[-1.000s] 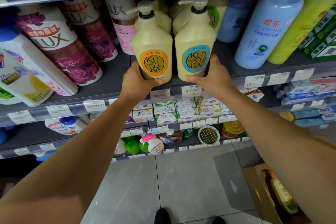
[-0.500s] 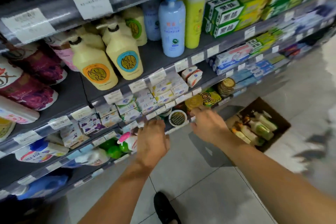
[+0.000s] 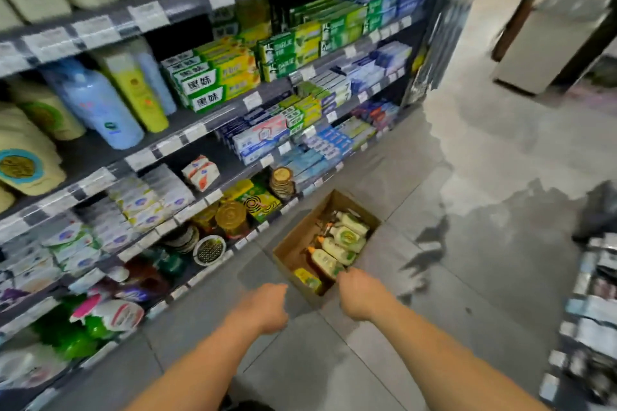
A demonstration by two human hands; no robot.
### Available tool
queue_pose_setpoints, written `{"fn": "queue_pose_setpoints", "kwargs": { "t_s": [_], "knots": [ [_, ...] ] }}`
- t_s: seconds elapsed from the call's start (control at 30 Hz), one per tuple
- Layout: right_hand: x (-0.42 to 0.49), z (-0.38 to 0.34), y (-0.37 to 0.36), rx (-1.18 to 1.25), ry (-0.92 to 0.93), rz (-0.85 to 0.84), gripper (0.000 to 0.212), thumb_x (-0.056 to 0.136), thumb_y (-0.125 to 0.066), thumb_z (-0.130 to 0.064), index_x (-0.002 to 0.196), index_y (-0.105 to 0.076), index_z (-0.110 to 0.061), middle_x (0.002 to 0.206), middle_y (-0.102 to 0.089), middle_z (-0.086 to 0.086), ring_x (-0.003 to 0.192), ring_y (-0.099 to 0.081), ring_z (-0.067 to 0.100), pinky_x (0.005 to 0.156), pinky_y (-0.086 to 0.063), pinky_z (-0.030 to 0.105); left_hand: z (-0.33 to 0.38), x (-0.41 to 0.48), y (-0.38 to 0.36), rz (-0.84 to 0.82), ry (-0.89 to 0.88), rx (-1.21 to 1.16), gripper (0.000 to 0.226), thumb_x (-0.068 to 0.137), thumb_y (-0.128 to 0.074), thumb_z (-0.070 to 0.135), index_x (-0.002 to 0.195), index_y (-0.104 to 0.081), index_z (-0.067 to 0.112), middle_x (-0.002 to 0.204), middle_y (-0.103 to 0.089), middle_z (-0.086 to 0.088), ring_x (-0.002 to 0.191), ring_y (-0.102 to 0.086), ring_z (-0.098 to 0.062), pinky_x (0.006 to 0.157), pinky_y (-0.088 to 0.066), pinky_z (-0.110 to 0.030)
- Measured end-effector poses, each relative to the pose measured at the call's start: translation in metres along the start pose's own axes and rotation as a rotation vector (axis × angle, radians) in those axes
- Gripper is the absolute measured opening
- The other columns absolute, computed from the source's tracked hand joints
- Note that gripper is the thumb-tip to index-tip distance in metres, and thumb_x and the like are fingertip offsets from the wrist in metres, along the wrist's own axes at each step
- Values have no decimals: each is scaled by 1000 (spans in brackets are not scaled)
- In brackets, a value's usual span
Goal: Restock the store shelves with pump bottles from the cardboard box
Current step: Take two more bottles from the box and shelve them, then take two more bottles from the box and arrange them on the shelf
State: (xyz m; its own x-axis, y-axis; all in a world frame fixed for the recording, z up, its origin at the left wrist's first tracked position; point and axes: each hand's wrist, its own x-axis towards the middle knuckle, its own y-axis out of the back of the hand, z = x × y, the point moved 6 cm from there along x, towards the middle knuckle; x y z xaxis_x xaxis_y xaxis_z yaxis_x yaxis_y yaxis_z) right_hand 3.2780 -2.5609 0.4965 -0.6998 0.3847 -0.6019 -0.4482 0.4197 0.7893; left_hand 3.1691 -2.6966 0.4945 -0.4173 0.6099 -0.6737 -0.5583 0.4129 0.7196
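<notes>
Head view: blurred shelves, half-hidden pump bottles

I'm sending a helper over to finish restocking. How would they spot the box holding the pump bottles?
Look at the grey tiled floor at the foot of the shelves. An open brown cardboard box sits there, the only one, with pale cream pump bottles lying inside.

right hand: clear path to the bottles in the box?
Probably yes. The right hand is empty at the open box near rim; the bottles lie uncovered, nothing between.
</notes>
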Motion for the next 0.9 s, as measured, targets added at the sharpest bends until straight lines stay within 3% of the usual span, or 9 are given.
{"fn": "queue_pose_setpoints", "kwargs": {
  "t_s": [0.13, 0.33, 0.5, 0.6, 0.77, 0.9],
  "knots": [
    [6, 53, 11, 33, -23, 4, 29, 87, -49, -9, 115, -53, -6, 118, -53, 18, 105, -55, 34, 70, -41, 37, 49, 19, 8, -23, -4, -41, 23, 87, -51, 24, 108, -53, 15, 114, -55, -8, 102, -57, -29, 79, -47, -38],
    [68, 96, 25, 42, 3, -56, 29, 88, -49, -9, 117, -51, -8, 118, -54, 15, 104, -57, 32, 78, -49, 39, 67, 85, 28, -20, 29, -89, 19, 85, -50, 21, 103, -54, 15, 109, -56, -8, 94, -58, -27, 71, -46, -37],
    [135, 135, 31, 18, 3, -114, 30, 87, -48, -7, 117, -51, -7, 121, -50, 15, 106, -56, 32, 88, -51, 40, 73, 164, 31, -97, 46, -90, 11, 88, -55, 21, 97, -53, 14, 86, -47, -3, 84, -52, -24, 69, -43, -36],
    [166, 159, 51, -2, -1, -133, 30, 88, -46, -9, 117, -50, -6, 122, -50, 15, 109, -54, 33, 89, -49, 40, 79, 201, 35, -156, 75, -145, 21, 84, -55, 20, 103, -59, 12, 104, -62, -9, 96, -61, -28, 78, -52, -38],
    [208, 179, 82, -44, -15, -154, 34, 88, -48, -14, 122, -48, -7, 125, -49, 14, 115, -51, 32, 91, -44, 38, 84, 240, 51, -184, 114, -272, 28, 90, -55, 19, 115, -56, 7, 113, -59, -11, 99, -58, -24, 69, -37, -27],
    [249, 179, 85, -120, 54, -240, 34, 89, -51, -15, 122, -49, -9, 124, -50, 11, 110, -54, 29, 84, -46, 35, 85, 270, 49, -192, 185, -367, 32, 93, -52, 16, 123, -52, 6, 117, -57, -12, 110, -58, -27, 76, -44, -30]
  ]
}}
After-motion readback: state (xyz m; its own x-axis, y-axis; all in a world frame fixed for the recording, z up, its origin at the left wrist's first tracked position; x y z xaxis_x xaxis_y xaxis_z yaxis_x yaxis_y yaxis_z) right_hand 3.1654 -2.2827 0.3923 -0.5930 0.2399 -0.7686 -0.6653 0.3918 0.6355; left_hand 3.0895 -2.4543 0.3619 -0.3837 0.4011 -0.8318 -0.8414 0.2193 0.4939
